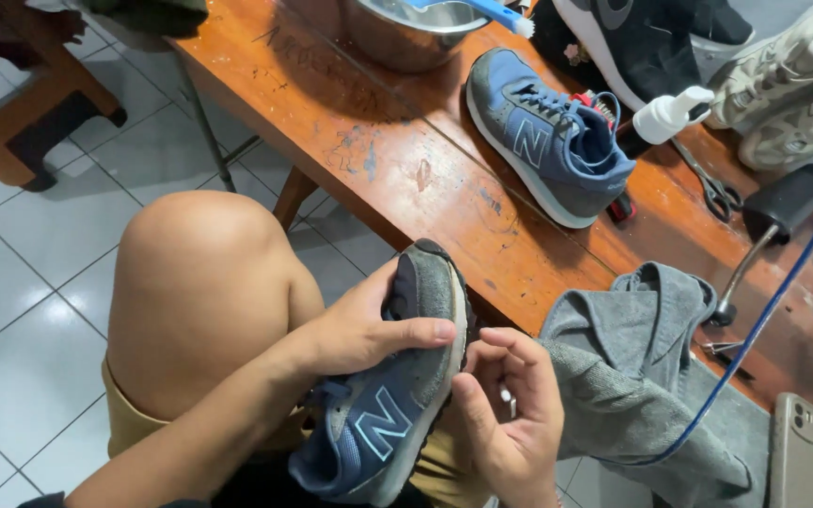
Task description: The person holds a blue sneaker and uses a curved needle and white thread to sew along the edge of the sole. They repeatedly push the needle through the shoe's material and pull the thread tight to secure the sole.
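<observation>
Head view: left hand (355,329) wraps around the upper and toe of a blue-and-grey suede running shoe (392,400), thumb laid along its pale sole edge and fingers closed firmly on it. The shoe lies tilted across the person's lap, toe pointing up toward the long reddish-brown wooden bench (397,160), side panel facing the camera. Right hand (510,414) sits just beside the shoe's sole, fingers curled loosely inward; a small white object shows between them, too small to identify, and whether it is gripped cannot be told.

Beyond the held shoe, on the bench, the matching blue-and-grey shoe (548,136) rests on its sole, with a red-handled brush partly hidden behind its heel. A crumpled grey cloth (642,376) hangs over the bench edge just right of the held shoe. Farther along the bench stand a steel bowl (406,33) with a blue-handled toothbrush (477,11) across its rim, a white pump-top bottle (665,115), scissors (712,188), and a black-handled tool (769,221). A phone in a clear case (806,452) lies near the cloth, and a blue cable (764,320) crosses over it.

As judged from the frame, the work is midway: the held shoe's toe looks dusty and grey, the sole edge is under inspection, and its partner waits on the bench.
</observation>
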